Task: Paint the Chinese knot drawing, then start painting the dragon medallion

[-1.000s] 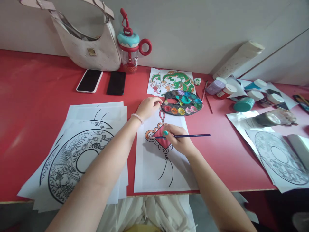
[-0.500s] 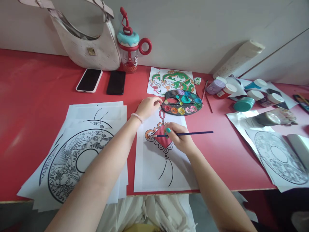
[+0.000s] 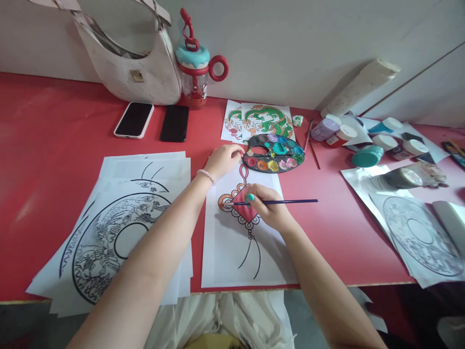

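A printed sheet (image 3: 225,257) lies before me, bearing a knot ornament with a red diamond and orange loops at its upper left. My right hand (image 3: 267,206) is closed round a dark blue paintbrush (image 3: 290,201), held nearly level. The brush tip touches or hovers just over the left loops, where orange meets white. Beyond the drawing, my left hand (image 3: 227,160) is closed with bent fingers at the left edge of a black paint palette (image 3: 250,166). Its wells hold several colours. Part of the sheet's upper left is hidden under this hand and wrist.
Printed line drawings (image 3: 94,232) are stacked at left. Behind are two phones (image 3: 133,119), a handbag (image 3: 127,80) and a lidded cup (image 3: 194,72). Coloured dragon pictures (image 3: 269,118) lie beyond the palette. Paint bottles (image 3: 366,156), thin brushes (image 3: 315,155) and more drawings (image 3: 421,237) are at right.
The brush has shifted slightly to the left with my right hand, and its shaft lies a little flatter. My left hand stays by the palette.
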{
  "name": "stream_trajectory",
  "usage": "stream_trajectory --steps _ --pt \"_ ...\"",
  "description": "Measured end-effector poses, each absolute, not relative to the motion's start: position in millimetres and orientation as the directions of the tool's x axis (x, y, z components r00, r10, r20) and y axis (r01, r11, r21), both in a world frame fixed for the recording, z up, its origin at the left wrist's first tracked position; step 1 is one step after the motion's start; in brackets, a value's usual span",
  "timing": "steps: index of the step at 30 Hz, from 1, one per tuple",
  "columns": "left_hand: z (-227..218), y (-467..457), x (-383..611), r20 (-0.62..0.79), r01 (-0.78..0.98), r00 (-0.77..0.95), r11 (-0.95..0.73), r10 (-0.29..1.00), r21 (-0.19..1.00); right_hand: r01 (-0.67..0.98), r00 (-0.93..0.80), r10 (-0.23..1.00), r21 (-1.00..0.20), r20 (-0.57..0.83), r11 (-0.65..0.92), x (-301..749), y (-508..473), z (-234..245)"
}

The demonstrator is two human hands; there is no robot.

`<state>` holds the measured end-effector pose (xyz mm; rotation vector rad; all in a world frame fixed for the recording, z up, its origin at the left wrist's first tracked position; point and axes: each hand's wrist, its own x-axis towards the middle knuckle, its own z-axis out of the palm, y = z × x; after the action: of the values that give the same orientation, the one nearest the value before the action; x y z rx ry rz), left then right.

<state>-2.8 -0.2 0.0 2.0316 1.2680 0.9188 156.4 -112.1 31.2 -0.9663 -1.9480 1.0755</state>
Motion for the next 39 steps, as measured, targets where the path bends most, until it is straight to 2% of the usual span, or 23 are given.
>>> stream_trajectory --steps 6,13,19,26,33,39 --pt "-0.8 -0.3 -2.9 0.262 0.519 0.318 -0.399 0.911 0.756 0.325 -0.466 0.863 -0.869 0.195 0.372 159.8 -112.5 34.3" --pt "-1.2 -0.4 -3.0 0.265 0.518 0.319 -0.402 0.910 0.755 0.277 -0.473 0.850 -0.877 0.231 0.393 161.9 -112.6 30.8" --pt "-2.2 0.5 -3.1 0.270 0.524 0.319 -0.406 0.908 0.749 0.367 -0.460 0.866 -0.845 0.198 0.388 163.9 -113.5 34.2" --pt "-1.3 -0.1 -2.9 0.266 0.525 0.318 -0.402 0.910 0.750 0.301 -0.479 0.845 -0.860 0.237 0.412 163.3 -114.4 34.4" --pt "-1.8 -0.5 -3.1 0.268 0.519 0.317 -0.403 0.910 0.754 0.414 -0.451 0.872 -0.820 0.192 0.395 167.0 -116.2 40.7" --pt "1.2 -1.1 -2.6 0.260 0.529 0.314 -0.396 0.913 0.751 0.350 -0.479 0.848 -0.836 0.229 0.423 165.2 -116.8 42.2"
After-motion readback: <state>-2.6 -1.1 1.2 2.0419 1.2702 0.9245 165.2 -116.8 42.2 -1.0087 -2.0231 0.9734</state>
